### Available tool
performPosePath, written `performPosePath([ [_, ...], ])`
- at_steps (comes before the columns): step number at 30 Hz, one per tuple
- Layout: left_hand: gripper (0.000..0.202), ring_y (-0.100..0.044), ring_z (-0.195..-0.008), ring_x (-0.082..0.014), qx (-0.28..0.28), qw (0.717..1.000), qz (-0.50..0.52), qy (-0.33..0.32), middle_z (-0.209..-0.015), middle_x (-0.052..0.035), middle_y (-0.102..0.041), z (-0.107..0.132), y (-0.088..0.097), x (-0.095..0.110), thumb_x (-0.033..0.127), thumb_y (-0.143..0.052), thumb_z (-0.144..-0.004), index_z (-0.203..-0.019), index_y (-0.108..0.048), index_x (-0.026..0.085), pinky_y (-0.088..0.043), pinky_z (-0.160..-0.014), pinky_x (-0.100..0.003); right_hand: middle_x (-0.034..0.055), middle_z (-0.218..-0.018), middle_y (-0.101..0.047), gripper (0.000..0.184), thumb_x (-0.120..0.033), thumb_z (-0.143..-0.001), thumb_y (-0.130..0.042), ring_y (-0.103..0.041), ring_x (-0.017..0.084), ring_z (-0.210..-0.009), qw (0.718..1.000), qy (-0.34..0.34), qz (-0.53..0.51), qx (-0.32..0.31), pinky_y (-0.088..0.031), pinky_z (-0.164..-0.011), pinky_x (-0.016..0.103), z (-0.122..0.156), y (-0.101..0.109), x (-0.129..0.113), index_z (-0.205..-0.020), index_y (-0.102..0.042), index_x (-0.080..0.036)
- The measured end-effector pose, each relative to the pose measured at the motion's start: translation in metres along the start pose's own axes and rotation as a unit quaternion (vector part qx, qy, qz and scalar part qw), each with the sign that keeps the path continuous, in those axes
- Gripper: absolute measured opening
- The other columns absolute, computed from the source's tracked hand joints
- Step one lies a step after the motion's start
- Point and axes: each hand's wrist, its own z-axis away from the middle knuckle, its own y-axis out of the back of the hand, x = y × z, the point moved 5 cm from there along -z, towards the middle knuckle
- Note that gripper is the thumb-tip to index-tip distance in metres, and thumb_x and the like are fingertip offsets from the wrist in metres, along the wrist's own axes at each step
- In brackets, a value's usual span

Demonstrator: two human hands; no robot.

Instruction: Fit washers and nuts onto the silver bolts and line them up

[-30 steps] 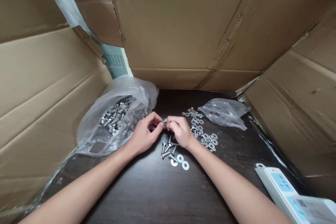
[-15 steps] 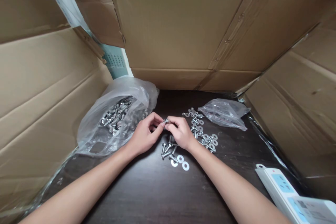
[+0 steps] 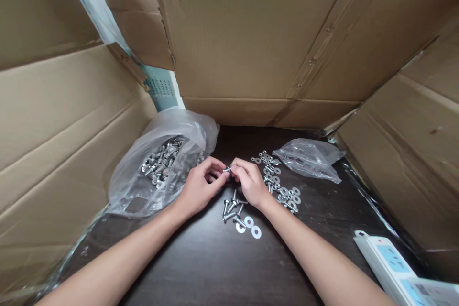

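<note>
My left hand (image 3: 199, 185) and my right hand (image 3: 249, 181) meet above a dark table (image 3: 201, 263), both pinched on one small silver bolt (image 3: 227, 169) held between the fingertips. Just below the hands lies a small heap of assembled bolts (image 3: 231, 208) with two loose washers (image 3: 249, 224) beside it. A clear plastic bag full of bolts (image 3: 161, 165) lies open to the left of my left hand. To the right of my right hand, several washers and nuts (image 3: 281, 184) are scattered on the table.
A smaller, nearly flat clear bag (image 3: 310, 158) lies at the back right. Cardboard walls (image 3: 251, 33) enclose the table at the back and on both sides. A white power strip (image 3: 390, 263) rests at the front right corner.
Both hands stay pinched together on the bolt with small finger movements. The camera has tipped slightly, so everything sits a little lower and further right in the picture.
</note>
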Motion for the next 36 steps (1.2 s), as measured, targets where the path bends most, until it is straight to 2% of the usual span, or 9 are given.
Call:
performPosePath([
  [8,0.027,-0.07,-0.083,-0.0183,-0.01,1.0,0.011,-0.002,-0.09,-0.0051,-0.074,-0.0001,-0.0003,-0.0002,0.031,-0.072,-0.085,-0.109,-0.069,0.018,-0.056,-0.069,-0.028,-0.0027,-0.06,-0.044,0.025,-0.03,-0.088,-0.045,-0.041,0.015,-0.059,0.999,0.011,0.028,-0.013,-0.031,-0.06,0.03,0.0002,-0.0016,-0.0007,-0.064,-0.047,-0.022],
  [14,0.027,-0.07,-0.087,-0.0198,-0.013,1.0,0.002,0.002,-0.097,-0.007,-0.076,-0.001,-0.0004,0.0,0.032,-0.071,-0.087,-0.11,-0.072,0.019,-0.057,-0.074,-0.031,-0.0024,-0.06,-0.047,0.019,-0.029,-0.081,-0.048,-0.043,0.015,-0.061,1.0,0.003,0.018,-0.012,-0.032,-0.06,0.029,-0.0011,-0.0021,0.0007,-0.063,-0.05,-0.021],
  [18,0.024,-0.069,-0.086,-0.019,-0.015,0.999,-0.028,-0.025,-0.102,-0.0074,-0.074,-0.0014,-0.0007,0.0049,0.03,-0.071,-0.087,-0.109,-0.074,0.02,-0.057,-0.07,-0.028,-0.0026,-0.059,-0.046,0.017,-0.028,-0.078,-0.048,-0.043,0.015,-0.061,1.0,-0.003,0.02,-0.001,-0.032,-0.059,0.028,-0.0018,-0.0023,0.0018,-0.062,-0.047,-0.022],
  [26,0.016,-0.069,-0.084,-0.0168,0.007,0.998,-0.034,-0.043,-0.1,-0.006,-0.067,0.0003,0.0021,0.0038,0.025,-0.072,-0.084,-0.098,-0.069,0.018,-0.057,-0.065,-0.025,-0.0018,-0.062,-0.051,0.019,-0.028,-0.082,-0.046,-0.046,0.015,-0.063,1.0,-0.006,0.011,-0.021,-0.035,-0.061,0.027,-0.0023,-0.0051,0.0046,-0.067,-0.054,-0.021],
  [31,0.017,-0.069,-0.083,-0.0168,0.005,0.999,-0.035,-0.035,-0.099,-0.0058,-0.069,0.0003,0.0003,0.0027,0.025,-0.069,-0.085,-0.1,-0.066,0.018,-0.057,-0.065,-0.025,-0.0006,-0.066,-0.057,0.018,-0.028,-0.081,-0.048,-0.049,0.016,-0.066,1.0,-0.006,-0.001,-0.022,-0.037,-0.062,0.027,-0.0024,-0.0051,0.0044,-0.069,-0.058,-0.02],
  [36,0.023,-0.068,-0.088,-0.017,0.004,0.997,-0.044,-0.056,-0.108,-0.007,-0.064,0.0016,-0.0022,0.0035,0.022,-0.069,-0.084,-0.106,-0.064,0.019,-0.058,-0.063,-0.024,0.0003,-0.067,-0.06,0.019,-0.026,-0.082,-0.047,-0.054,0.017,-0.068,1.0,0.0,-0.002,-0.026,-0.041,-0.064,0.027,-0.0015,-0.0059,0.0036,-0.07,-0.061,-0.02],
])
